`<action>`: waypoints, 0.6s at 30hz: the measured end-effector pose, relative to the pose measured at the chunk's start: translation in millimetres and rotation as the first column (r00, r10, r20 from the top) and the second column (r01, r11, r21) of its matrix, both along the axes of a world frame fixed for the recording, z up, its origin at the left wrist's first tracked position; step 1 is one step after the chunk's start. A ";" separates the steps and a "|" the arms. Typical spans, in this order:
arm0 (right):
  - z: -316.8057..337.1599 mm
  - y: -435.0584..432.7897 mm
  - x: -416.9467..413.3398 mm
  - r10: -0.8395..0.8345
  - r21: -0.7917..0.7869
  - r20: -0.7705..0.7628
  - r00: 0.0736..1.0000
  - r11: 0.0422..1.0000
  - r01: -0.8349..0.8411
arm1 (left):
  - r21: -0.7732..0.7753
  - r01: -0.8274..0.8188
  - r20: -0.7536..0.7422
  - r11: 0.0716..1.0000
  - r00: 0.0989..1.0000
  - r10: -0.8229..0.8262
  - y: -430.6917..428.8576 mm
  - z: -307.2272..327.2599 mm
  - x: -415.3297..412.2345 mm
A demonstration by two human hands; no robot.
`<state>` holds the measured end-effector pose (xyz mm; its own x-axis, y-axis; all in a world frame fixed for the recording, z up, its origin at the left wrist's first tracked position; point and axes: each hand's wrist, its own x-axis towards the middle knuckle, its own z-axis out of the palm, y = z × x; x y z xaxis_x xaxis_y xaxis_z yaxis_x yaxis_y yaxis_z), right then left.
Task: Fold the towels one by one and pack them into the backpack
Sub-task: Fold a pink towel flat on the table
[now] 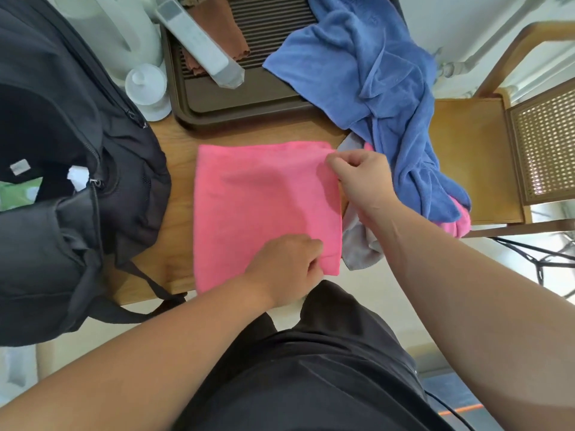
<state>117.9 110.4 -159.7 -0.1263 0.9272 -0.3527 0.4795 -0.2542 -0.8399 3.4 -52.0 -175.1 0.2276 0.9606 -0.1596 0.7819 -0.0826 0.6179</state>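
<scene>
Corners of the pink towel [264, 206] are pinched by the left hand [286, 269] and right hand [361, 178], likely to square the fold; the open backpack [62, 144] is set beside it.

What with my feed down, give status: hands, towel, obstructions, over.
Left hand pinches near-right corner of pink towel, right hand its far-right corner. Towel flat on table, unpacked. Backpack open beside it; nothing between.

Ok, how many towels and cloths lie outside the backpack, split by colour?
Blue: 1, the blue towel
Pink: 2, the flat pink towel and a second pink towel under the blue towel
Grey: 1, the grey cloth
Brown: 1, the brown cloth on the tray
Total: 5
</scene>
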 end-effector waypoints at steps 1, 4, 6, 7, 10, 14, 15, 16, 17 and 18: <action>-8.8 0.4 4.1 0.052 -0.059 0.069 0.996 0.997 -0.048 | -0.083 0.032 -0.043 0.996 0.998 -0.035 2.9 -8.7 4.9; -31.1 -2.0 10.2 0.246 -0.213 0.231 0.941 0.957 -0.198 | -0.293 0.083 -0.136 0.953 0.983 -0.127 8.1 -26.9 9.6; -33.2 -1.5 7.7 0.242 -0.201 0.239 0.940 0.960 -0.196 | -0.303 0.031 -0.119 0.953 0.990 -0.070 10.5 -27.0 4.1; -32.4 0.1 4.9 0.238 -0.175 0.223 0.945 0.964 -0.202 | -0.280 -0.013 -0.114 0.960 0.993 -0.020 11.7 -26.0 -1.4; -29.5 8.6 -6.5 0.267 -0.097 0.206 0.941 0.963 -0.252 | -0.176 -0.147 -0.166 0.973 0.979 0.118 19.2 -21.1 -27.6; -27.0 19.9 -21.1 0.324 -0.026 0.247 0.913 0.944 -0.328 | -0.132 -0.324 -0.337 0.937 0.903 0.265 35.8 -13.0 -68.1; -26.3 21.4 -23.2 0.307 0.014 0.227 0.924 0.948 -0.319 | -0.122 -0.355 -0.364 0.927 0.885 0.290 40.3 -10.4 -76.0; -23.9 22.3 -24.9 0.278 0.053 0.196 0.940 0.955 -0.293 | -0.103 -0.377 -0.385 0.920 0.868 0.313 44.5 -8.4 -83.1; -20.6 22.6 -26.4 0.238 0.091 0.160 0.958 0.963 -0.255 | -0.081 -0.396 -0.407 0.915 0.851 0.332 48.4 -6.1 -89.4; -16.5 22.7 -27.6 0.199 0.124 0.132 0.971 0.969 -0.215 | -0.064 -0.414 -0.431 0.908 0.832 0.349 52.2 -4.4 -95.3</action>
